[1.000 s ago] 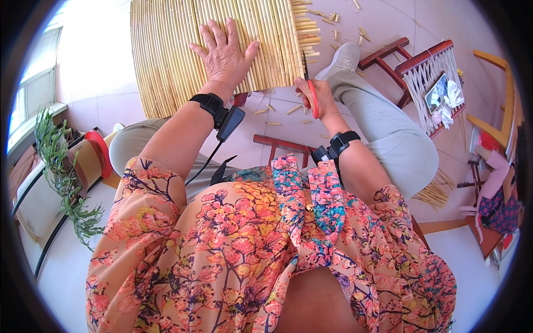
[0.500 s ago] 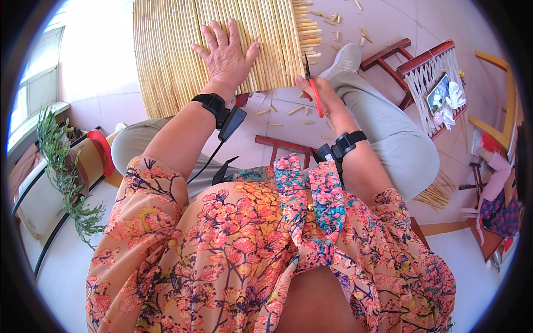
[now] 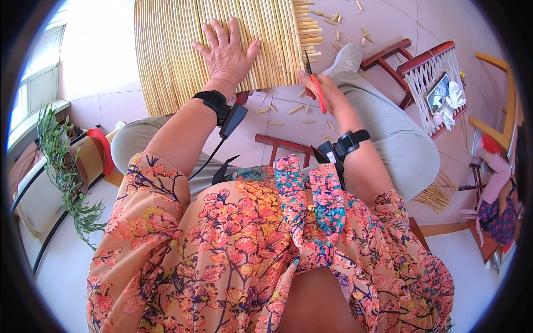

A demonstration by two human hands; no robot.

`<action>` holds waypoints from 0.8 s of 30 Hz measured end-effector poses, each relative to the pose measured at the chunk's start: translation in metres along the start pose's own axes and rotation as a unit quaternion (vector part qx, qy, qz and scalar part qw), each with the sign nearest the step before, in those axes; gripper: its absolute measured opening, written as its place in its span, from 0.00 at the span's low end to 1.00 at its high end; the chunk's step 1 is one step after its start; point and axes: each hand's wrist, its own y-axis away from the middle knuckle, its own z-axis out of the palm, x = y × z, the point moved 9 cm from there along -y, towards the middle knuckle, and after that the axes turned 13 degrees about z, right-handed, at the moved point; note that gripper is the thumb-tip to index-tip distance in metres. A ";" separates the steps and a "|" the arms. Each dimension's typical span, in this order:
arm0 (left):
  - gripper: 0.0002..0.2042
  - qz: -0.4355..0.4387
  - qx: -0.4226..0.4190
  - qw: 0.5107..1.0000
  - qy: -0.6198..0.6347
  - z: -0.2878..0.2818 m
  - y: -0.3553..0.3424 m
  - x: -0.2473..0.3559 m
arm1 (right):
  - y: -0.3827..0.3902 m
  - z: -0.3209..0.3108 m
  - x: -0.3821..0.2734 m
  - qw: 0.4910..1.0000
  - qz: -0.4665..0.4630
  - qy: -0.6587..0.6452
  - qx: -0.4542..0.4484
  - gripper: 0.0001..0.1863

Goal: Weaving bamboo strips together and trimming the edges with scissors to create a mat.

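Head view: right hand (image 3: 330, 93), fingers closed round red-handled scissors (image 3: 318, 91), has eased slightly outward beside the reed mat (image 3: 275, 50) out front — uneven ends (image 3: 308, 32) still protrude; left hand (image 3: 229, 62), fingers apart, rests atop.

i note a pale pinkish tiled floor (image 3: 388, 25), washed white by strong light near the window (image 3: 38, 83) at left. at right i log a dark-red stool (image 3: 425, 57) with a corded seat (image 3: 417, 89); beyond it, a yellowish wooden furniture frame (image 3: 491, 59).
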 end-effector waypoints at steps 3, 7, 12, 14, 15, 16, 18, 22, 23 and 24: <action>0.36 -0.004 -0.008 1.000 -0.004 0.000 0.000 0.000 | -0.004 -0.002 0.001 1.000 -0.004 0.015 0.018 0.34; 0.36 0.001 0.005 1.000 0.005 -0.001 0.000 0.001 | -0.010 -0.002 0.004 0.999 -0.027 0.036 -0.003 0.34; 0.36 0.001 0.003 1.000 0.007 -0.002 0.000 0.002 | -0.008 -0.003 0.003 0.998 -0.049 0.026 0.008 0.34; 0.36 0.002 0.001 1.000 0.006 -0.001 0.000 0.002 | -0.010 -0.003 0.006 0.999 -0.035 0.018 0.011 0.34; 0.36 0.004 0.008 1.000 0.005 -0.002 0.000 0.002 | -0.012 -0.004 0.007 0.999 -0.034 0.008 0.014 0.33; 0.36 0.007 0.015 1.000 0.003 -0.003 0.000 0.002 | -0.013 -0.004 0.008 0.999 -0.034 -0.002 0.018 0.33; 0.36 0.003 0.006 1.000 0.000 -0.001 0.000 0.001 | -0.012 -0.002 0.007 0.999 -0.043 -0.004 0.030 0.32; 0.36 0.004 -0.001 1.000 -0.007 -0.002 0.000 0.001 | -0.004 -0.004 0.001 0.997 -0.057 0.014 0.053 0.31; 0.36 0.003 -0.001 1.000 -0.008 -0.002 0.001 0.001 | -0.002 -0.003 0.000 0.997 -0.057 0.015 0.052 0.31; 0.36 0.003 0.001 1.000 -0.002 -0.003 0.001 0.001 | -0.001 -0.003 0.002 0.997 -0.046 0.008 0.056 0.30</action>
